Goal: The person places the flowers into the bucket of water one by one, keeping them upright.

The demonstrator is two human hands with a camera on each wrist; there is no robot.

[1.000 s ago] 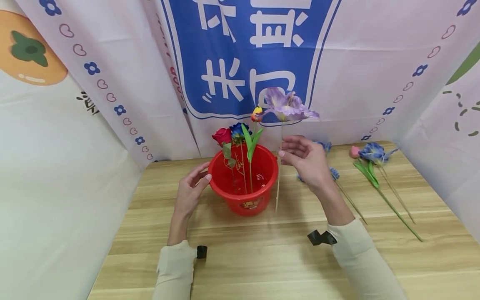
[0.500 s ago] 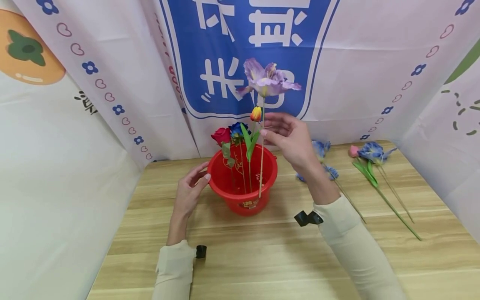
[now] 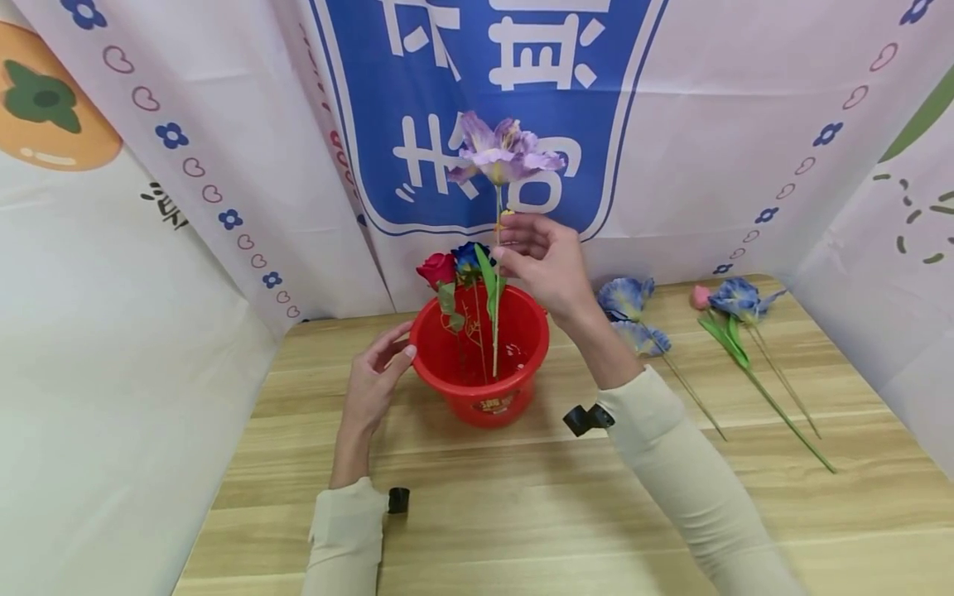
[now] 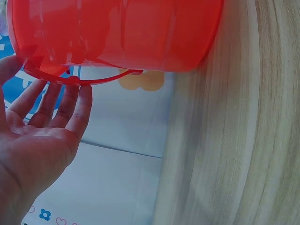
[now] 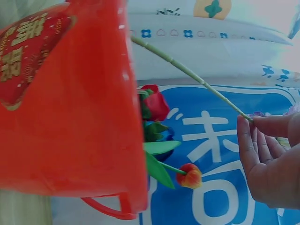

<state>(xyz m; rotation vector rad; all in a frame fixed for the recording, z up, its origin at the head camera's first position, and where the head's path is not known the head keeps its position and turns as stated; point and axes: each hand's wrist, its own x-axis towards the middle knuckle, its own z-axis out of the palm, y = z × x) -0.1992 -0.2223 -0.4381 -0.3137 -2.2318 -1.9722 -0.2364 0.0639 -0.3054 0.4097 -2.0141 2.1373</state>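
A red bucket stands on the table with a red rose, a blue rose and a tulip with green leaves in it. The orange-yellow tulip head shows in the right wrist view. At the bucket's left rim, my left hand holds on with the thumb and fingers, its fingertips against the handle. Above the opening, my right hand pinches the stem of a purple flower between thumb and fingers. The stem's lower end is over the rim, inside the mouth.
Blue flowers lie on the wooden table to the right of the bucket. Farther right lie a pink tulip and another blue flower. A printed cloth hangs close behind the table.
My right hand has carried the purple flower up and leftward from beside the bucket to over its opening, and the stem's end has come inside. My left hand has stayed on the rim.
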